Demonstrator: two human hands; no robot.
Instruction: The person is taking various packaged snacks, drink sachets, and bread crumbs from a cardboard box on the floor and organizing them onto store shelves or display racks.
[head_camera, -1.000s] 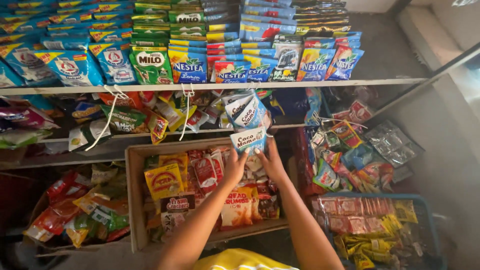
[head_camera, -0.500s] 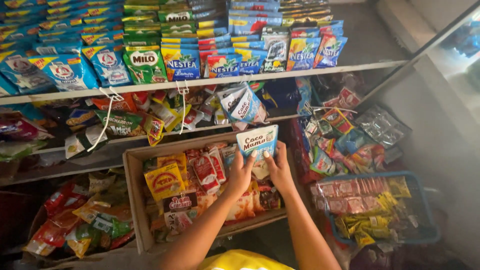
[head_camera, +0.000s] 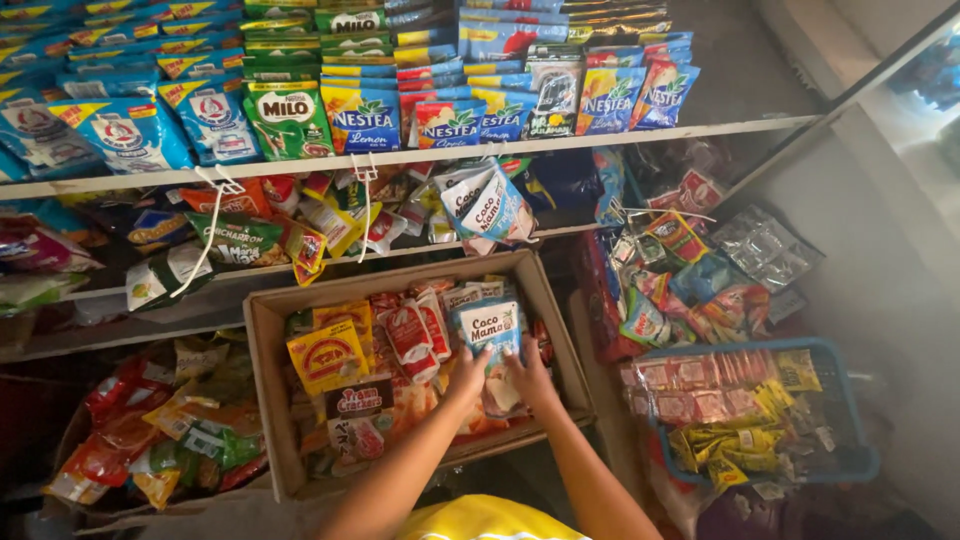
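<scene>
Both my hands hold one white and light-blue sachet (head_camera: 490, 328) over the middle of a cardboard box (head_camera: 264, 330) full of small snack and seasoning packets. My left hand (head_camera: 466, 372) grips the sachet's lower left edge. My right hand (head_camera: 528, 375) grips its lower right edge. Above, a bunch of the same white and blue sachets (head_camera: 485, 204) hangs from the middle shelf. Red packets (head_camera: 412, 335) and a yellow packet (head_camera: 327, 355) lie in the box to the left of my hands.
An upper shelf (head_camera: 600, 140) carries rows of blue, green and yellow drink-mix sachets. A blue plastic basket (head_camera: 860, 462) of red and yellow sachets sits at the right. A second box of mixed packets (head_camera: 160, 430) is at the lower left. Hanging strips of packets (head_camera: 690, 270) fill the right.
My hands have come down from the hanging bunch with the white and blue sachet, lowering it into the cardboard box.
</scene>
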